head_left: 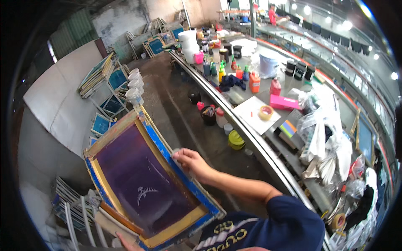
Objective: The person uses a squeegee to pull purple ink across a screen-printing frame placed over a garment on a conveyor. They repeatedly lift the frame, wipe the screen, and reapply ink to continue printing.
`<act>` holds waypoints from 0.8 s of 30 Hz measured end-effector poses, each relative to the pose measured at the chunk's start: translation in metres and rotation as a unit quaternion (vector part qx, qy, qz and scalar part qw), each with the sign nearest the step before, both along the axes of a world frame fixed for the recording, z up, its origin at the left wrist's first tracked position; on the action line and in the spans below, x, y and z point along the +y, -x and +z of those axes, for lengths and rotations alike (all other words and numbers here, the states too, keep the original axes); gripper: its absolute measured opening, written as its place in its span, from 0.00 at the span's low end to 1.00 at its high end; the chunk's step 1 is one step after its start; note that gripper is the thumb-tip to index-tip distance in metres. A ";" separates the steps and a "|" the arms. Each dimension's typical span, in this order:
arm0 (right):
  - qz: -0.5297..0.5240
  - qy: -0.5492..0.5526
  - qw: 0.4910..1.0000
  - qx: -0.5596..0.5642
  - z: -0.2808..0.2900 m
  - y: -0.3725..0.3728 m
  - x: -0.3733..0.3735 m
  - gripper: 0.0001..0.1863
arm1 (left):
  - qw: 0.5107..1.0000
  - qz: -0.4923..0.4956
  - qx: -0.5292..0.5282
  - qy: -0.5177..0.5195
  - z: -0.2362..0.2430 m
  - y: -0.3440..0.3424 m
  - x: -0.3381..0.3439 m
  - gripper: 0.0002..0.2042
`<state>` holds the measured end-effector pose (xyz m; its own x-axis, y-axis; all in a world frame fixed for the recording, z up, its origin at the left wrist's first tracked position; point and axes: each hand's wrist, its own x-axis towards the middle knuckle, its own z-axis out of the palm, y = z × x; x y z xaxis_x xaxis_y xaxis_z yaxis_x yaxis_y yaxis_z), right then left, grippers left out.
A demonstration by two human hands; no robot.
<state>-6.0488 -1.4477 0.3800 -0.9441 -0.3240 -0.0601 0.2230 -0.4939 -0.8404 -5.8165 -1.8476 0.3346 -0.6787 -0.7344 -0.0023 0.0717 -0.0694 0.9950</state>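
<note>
A screen-printing frame (142, 184) tilts in front of me, with dark purple mesh, a small pale crescent-shaped design low on it, and blue and tan tape round its border. At its lower left edge is my left hand (129, 242), gripping the frame; most of that hand is hidden or cut off by the picture's lower edge. My right hand (193, 164) is closed in a pinch beside the frame's right border. A small whitish piece (176, 152) shows at its fingertips, too small to name. Next to my left hand, a beige strip (109, 224) lies along the frame's lower left side.
A long worktable (251, 142) on the right bears bottles, tubs, tape rolls and plastic bags. Buckets and a yellow tub (236, 139) stand beneath its edge. More frames (100, 124) and white buckets (134, 96) line the left wall. A person in red (273, 16) is far off.
</note>
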 end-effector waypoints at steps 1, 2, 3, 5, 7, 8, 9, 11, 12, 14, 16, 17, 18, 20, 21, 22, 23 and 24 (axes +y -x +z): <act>-0.013 0.020 1.000 -0.006 0.001 0.028 -0.016 0.08 | 1.000 0.005 0.003 0.014 0.009 0.038 -0.010 0.37; -0.032 0.030 0.999 0.002 0.013 0.062 -0.024 0.08 | 1.000 0.000 0.016 0.020 0.013 0.073 -0.015 0.37; -0.051 0.040 0.998 0.011 0.025 0.095 -0.030 0.08 | 0.999 -0.012 0.030 0.025 0.019 0.115 -0.023 0.36; -0.084 0.026 0.996 0.002 0.035 0.151 -0.029 0.07 | 0.997 -0.044 0.058 0.019 0.019 0.188 -0.032 0.36; -0.102 0.035 0.994 0.009 0.038 0.205 -0.022 0.07 | 0.997 0.001 -0.046 0.068 0.023 0.269 -0.050 0.34; -0.106 0.059 0.992 0.022 0.036 0.233 -0.016 0.07 | 0.998 -0.013 -0.031 0.058 0.037 0.304 -0.045 0.36; -0.118 0.090 0.989 0.001 0.034 0.254 -0.012 0.07 | 0.997 -0.008 -0.046 0.057 0.045 0.339 -0.043 0.37; -0.160 0.110 0.981 -0.025 0.030 0.293 -0.011 0.07 | 0.999 -0.042 0.000 0.009 0.048 0.406 -0.045 0.40; -0.159 0.135 0.978 -0.028 0.021 0.314 -0.009 0.08 | 0.996 -0.085 -0.015 -0.016 0.052 0.436 -0.049 0.40; -0.180 0.164 0.968 -0.052 0.015 0.351 -0.008 0.08 | 0.993 -0.100 0.003 0.065 0.042 0.496 -0.059 0.42; -0.193 0.154 0.968 -0.048 0.012 0.401 -0.013 0.09 | 0.994 -0.103 -0.012 0.038 0.041 0.557 -0.061 0.42; -0.196 0.146 0.968 -0.049 0.006 0.430 -0.018 0.09 | 0.994 -0.103 -0.025 0.025 0.039 0.586 -0.061 0.41; -0.199 0.138 0.969 -0.048 0.002 0.460 -0.022 0.09 | 0.995 -0.098 -0.030 0.013 0.035 0.614 -0.062 0.41; -0.184 0.131 0.973 -0.052 -0.002 0.519 -0.034 0.10 | 0.995 -0.088 -0.039 -0.007 0.030 0.667 -0.066 0.40; -0.183 0.128 0.973 -0.061 -0.006 0.551 -0.044 0.11 | 0.994 -0.105 -0.022 0.015 0.025 0.693 -0.071 0.40; -0.184 0.128 0.972 -0.067 -0.007 0.585 -0.051 0.11 | 0.991 -0.125 -0.001 0.040 0.022 0.721 -0.080 0.39; -0.153 0.126 0.979 -0.047 -0.009 0.619 -0.055 0.11 | 0.987 -0.138 0.011 0.075 0.022 0.739 -0.099 0.39; -0.147 0.128 0.980 -0.046 -0.009 0.650 -0.068 0.11 | 0.982 -0.153 0.024 0.110 0.022 0.758 -0.118 0.39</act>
<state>-6.6983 -1.5157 0.3710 -0.9932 -0.0552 -0.1024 0.1095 -0.7401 -0.6635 -6.5742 -1.9652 0.3568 -0.8628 -0.4758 0.1710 0.1284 0.1211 0.9843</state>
